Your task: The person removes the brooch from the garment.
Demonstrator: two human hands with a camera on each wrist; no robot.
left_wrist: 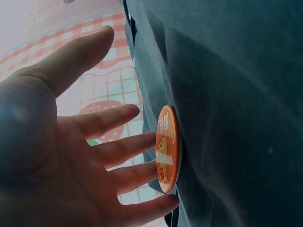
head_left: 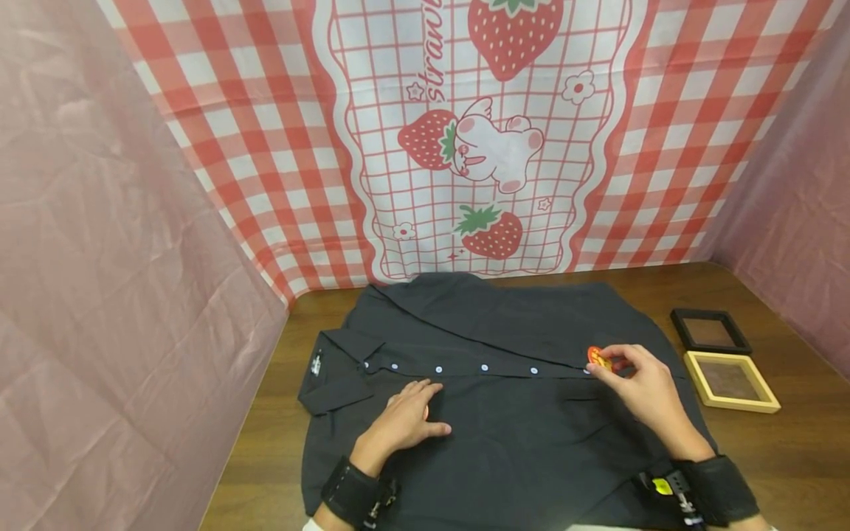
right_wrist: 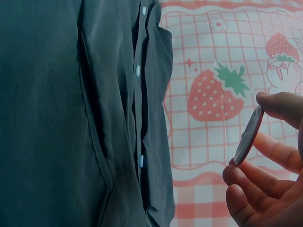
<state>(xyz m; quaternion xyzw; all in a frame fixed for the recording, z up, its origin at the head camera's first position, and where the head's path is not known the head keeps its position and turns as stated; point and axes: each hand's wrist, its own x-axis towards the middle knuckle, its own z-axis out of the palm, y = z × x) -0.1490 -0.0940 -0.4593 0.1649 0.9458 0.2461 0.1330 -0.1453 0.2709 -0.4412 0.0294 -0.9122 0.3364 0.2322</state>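
A dark button-up shirt (head_left: pixel 511 442) lies spread out, collar to the left, with a row of white buttons. My left hand (head_left: pixel 405 419) is over its chest, fingers spread and fairly straight. An orange round pin badge (left_wrist: pixel 168 149) with a yellow figure sits against the cloth at those fingertips; in the head view the hand hides nearly all of it. Above the lower end of the button row, my right hand (head_left: pixel 643 383) pinches a second round badge (head_left: pixel 598 358), red and yellow, between thumb and fingers. Its pale back (right_wrist: pixel 247 137) shows in the right wrist view.
To the right of the shirt, a black frame (head_left: pixel 710 330) and a light wooden frame (head_left: pixel 732 380) lie on the brown wooden table (head_left: pixel 803 442). A strawberry-print checked cloth (head_left: pixel 664 133) hangs behind, and pink cloth (head_left: pixel 133 295) hangs at both sides.
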